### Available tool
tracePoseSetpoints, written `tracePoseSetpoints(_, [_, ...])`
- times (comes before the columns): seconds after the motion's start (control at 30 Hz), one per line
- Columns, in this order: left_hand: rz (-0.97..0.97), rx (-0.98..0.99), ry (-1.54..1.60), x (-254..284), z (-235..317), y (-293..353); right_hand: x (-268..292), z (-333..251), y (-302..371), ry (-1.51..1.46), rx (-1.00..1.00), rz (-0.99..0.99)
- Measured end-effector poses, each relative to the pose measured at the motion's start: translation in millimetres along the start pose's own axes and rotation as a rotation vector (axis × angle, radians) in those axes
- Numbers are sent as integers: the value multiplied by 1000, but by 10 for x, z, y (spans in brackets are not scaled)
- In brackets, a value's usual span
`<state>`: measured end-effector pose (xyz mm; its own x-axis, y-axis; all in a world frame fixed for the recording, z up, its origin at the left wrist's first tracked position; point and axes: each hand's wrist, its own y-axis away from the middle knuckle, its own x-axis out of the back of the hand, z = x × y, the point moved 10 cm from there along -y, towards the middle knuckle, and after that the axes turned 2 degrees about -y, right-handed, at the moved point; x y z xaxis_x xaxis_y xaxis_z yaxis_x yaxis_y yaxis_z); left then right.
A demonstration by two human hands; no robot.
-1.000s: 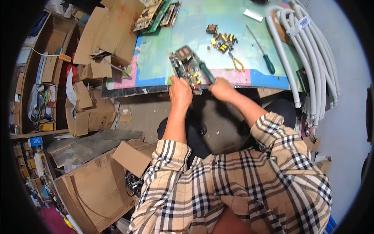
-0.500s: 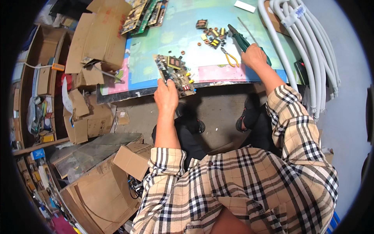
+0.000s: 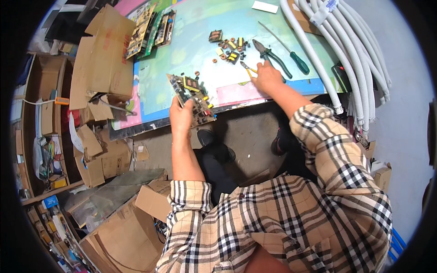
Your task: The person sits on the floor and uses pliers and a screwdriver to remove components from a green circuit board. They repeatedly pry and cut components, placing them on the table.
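Note:
My left hand (image 3: 181,117) grips a brown circuit board (image 3: 199,103) crowded with components by its left side, the board tilted at the table's near edge. A yellow-framed transformer (image 3: 191,83) sits on that board. My right hand (image 3: 267,78) has its fingers closed around the yellow handles of small diagonal cutters (image 3: 246,67), whose jaws point away to the left. Just beyond that hand lie dark green pliers (image 3: 274,56), with a green-handled screwdriver (image 3: 298,61) to their right. Loose coils and small parts (image 3: 233,45) are heaped beyond the cutters, beside a separate transformer (image 3: 215,35).
Stacked circuit boards (image 3: 152,32) lie at the table's far left, beside a tall cardboard box (image 3: 107,59). White corrugated hoses (image 3: 359,59) run along the right side. A white strip (image 3: 265,6) lies at the back. Wooden shelves (image 3: 40,123) stand on the left.
My right hand has let go of the green pliers, which now lie on the table, and has moved left onto the yellow-handled cutters. My left hand still holds the board.

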<state>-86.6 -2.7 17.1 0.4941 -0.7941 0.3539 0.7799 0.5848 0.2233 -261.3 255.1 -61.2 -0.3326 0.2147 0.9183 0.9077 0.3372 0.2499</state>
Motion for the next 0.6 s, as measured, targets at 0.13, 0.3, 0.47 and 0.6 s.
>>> tracePoseSetpoints(0.13, [-125,190,459,-158,9,-13,-29,-60,-70,39,20,90])
tracePoseSetpoints(0.3, [-173,267,565,-47,-176,-82,-62,-191,-71,40,36,-110])
tracePoseSetpoints(0.47, [-166,304,624,-102,-201,-126,-71,28,-137,-160,-156,-80])
tracePoseSetpoints(0.6, [-165,337,571,-20,-206,-112,-403,-208,-267,-386,-25,-212])
